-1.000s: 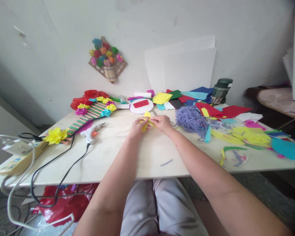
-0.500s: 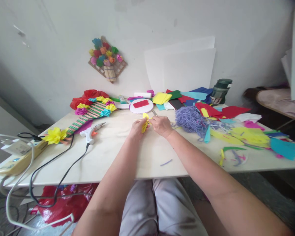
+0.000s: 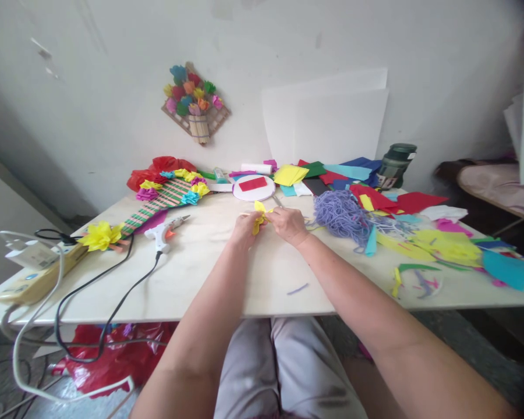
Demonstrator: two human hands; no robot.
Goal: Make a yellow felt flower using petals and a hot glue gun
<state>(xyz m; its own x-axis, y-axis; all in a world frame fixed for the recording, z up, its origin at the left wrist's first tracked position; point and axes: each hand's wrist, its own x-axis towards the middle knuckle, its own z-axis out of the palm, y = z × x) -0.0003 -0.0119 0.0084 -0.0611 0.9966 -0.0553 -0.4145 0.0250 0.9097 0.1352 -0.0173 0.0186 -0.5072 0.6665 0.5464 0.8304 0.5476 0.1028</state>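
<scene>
Nearest, the person's grey trousers (image 3: 253, 372) show below the front edge of the desk (image 3: 209, 291), with a red bag (image 3: 102, 366) under it to the left. Just in from that edge lies a short yarn scrap (image 3: 297, 288). On the left stands a power strip (image 3: 26, 289) with a white plug (image 3: 35, 256); a corded glue gun (image 3: 158, 235) lies between it and the arms, nozzle pointing away to the right.

At mid-desk, the yellow paper (image 3: 259, 217) is held between the two hands. The left hand (image 3: 243, 230) has its grip closed around the paper's left side; the right hand (image 3: 289, 226) pinches it from the right, fingertips bunched. Finer detail of the fingers is too small to tell.

To the right lies a tangle of purple yarn (image 3: 338, 212), with coloured scraps (image 3: 448, 245) beyond it toward the edge. To the left, a large yellow flower (image 3: 101, 235) sits at the narrow end of a striped panel (image 3: 168, 196).

Behind the hands rests a white disc (image 3: 242, 196) bearing a red strip (image 3: 252, 184); near it are yellow sheets (image 3: 290, 174). Farther right stands a dark bottle (image 3: 397, 167). Farthest, white boards (image 3: 323, 125) lean against the wall (image 3: 113, 58), where a flower ornament (image 3: 198, 128) hangs.
</scene>
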